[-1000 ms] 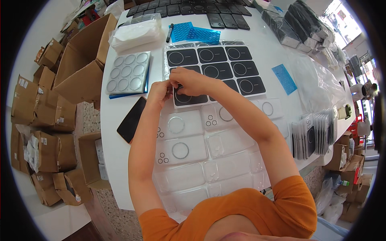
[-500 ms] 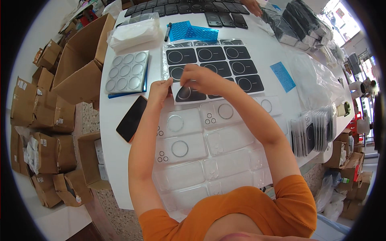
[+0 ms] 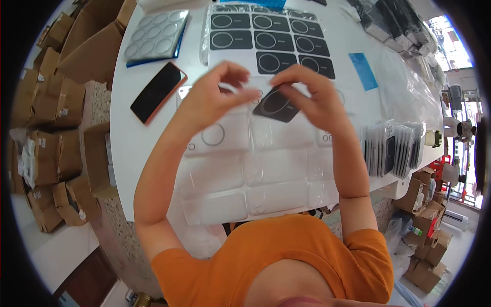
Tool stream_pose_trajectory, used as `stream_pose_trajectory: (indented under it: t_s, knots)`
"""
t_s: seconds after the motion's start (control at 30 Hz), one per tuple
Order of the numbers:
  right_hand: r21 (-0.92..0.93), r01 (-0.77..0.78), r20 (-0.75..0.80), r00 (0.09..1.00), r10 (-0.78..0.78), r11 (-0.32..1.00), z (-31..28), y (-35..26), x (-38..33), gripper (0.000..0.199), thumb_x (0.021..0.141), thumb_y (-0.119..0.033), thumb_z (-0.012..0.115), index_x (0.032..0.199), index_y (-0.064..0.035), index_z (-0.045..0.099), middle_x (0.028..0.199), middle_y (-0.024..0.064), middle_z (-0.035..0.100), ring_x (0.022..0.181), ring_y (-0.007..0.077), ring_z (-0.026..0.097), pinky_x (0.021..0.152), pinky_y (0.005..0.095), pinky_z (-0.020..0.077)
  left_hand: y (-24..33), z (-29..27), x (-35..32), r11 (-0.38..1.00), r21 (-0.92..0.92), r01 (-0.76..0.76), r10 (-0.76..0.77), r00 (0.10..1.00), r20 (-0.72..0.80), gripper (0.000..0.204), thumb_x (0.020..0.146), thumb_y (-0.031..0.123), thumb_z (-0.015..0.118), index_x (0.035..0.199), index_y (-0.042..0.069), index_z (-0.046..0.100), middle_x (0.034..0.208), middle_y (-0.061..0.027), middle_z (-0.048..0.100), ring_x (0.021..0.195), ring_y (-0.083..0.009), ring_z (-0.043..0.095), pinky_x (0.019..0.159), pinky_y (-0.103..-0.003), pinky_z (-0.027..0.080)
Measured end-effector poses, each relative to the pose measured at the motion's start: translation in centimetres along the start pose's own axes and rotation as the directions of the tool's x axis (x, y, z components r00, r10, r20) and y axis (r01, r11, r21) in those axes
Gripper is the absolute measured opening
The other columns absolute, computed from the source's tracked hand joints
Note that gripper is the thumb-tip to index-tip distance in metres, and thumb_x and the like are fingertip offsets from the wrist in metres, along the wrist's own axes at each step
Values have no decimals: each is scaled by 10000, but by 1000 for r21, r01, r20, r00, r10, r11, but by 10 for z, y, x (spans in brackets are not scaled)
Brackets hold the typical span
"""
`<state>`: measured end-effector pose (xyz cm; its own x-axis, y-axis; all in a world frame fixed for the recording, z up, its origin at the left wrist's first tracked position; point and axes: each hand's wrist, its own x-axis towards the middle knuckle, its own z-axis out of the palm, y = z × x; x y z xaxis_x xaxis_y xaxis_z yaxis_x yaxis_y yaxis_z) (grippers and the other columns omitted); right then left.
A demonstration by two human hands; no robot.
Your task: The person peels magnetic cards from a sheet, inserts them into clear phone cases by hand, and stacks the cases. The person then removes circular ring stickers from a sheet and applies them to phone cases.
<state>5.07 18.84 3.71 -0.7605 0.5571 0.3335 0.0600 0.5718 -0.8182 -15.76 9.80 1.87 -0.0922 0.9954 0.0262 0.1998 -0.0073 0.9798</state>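
- Both hands lifted off the white table (image 3: 130, 117) since 0.5 s ago, w/ the black square card with a grey ring (image 3: 276, 105) up in the air.
- Right hand (image 3: 312, 97) pinches the card's right side.
- Left hand (image 3: 209, 100) pinches a clear plastic sleeve (image 3: 244, 88) just beside it.
- Orange-edged black phone (image 3: 157, 92) now nearer the left forearm.

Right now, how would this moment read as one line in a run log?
left hand: pinching clear sleeve | right hand: holding black card at sleeve | table: phone, black cards

Dark-screened phone (image 3: 157, 92) left on table; brown cartons (image 3: 51, 153) on floor; clear packets (image 3: 394, 151) right.
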Motion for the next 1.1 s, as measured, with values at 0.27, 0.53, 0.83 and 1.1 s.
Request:
stream_pose_trajectory:
  t_s: [0.27,0.53,0.83,1.1]
  knots:
    - [60,-55,-144,988,63,997,57,-3,-27,426,822,-83,652,1222,-19,517,1138,121,586,1039,229,578,876,346,466,-29,1,-94,893,-433,122,-251,933,-256,205,816,45,691,851,80,492,803,22,516,699,-54,498,612,-195,414]
    - [543,-538,76,796,600,645,62,8,-48,90,849,-44,639,907,20,613,709,39,626,605,93,605,563,219,497,-39,-9,-113,877,-466,118,-278,916,-290,231,805,32,696,983,48,549,998,-34,549,848,-91,563,736,-213,453]
    - [574,-687,118,608,785,446,82,25,-52,124,821,-85,669,828,-3,576,677,23,599,564,81,565,547,215,478,-79,-57,-115,735,671,-94,129,992,-2,751,532,238,866,1195,93,544,1224,-58,515,1132,-271,487,940,-365,449]
    - [483,-751,169,584,794,450,96,26,-44,117,824,-79,661,815,-7,569,674,19,599,569,67,555,537,196,445,-86,-53,-111,666,730,-154,175,983,49,794,491,330,865,1178,106,536,1196,-46,510,1077,-275,486,906,-377,444]
